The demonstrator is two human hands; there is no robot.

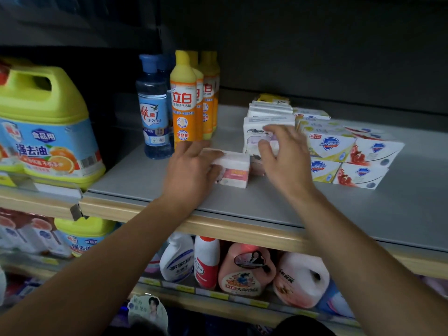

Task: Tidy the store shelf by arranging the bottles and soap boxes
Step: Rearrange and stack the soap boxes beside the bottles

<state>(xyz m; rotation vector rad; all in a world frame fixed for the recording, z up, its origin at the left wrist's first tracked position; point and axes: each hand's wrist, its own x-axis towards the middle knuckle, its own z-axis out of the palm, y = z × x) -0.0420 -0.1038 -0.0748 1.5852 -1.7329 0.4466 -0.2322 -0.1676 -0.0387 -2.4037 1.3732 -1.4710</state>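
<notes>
A white and pink soap box lies on the grey shelf near its front. My left hand grips the box's left end, fingers over its top. My right hand hovers with fingers spread just right of it, in front of a stack of white soap boxes. Further right sit stacked Safeguard soap boxes. To the left stand a blue bottle and orange dish-soap bottles in a row.
A large yellow-capped detergent jug fills the shelf's left end. The lower shelf holds spray bottles, a pink jug and other containers. A wooden edge strip fronts the shelf. Bare grey shelf lies to the right front.
</notes>
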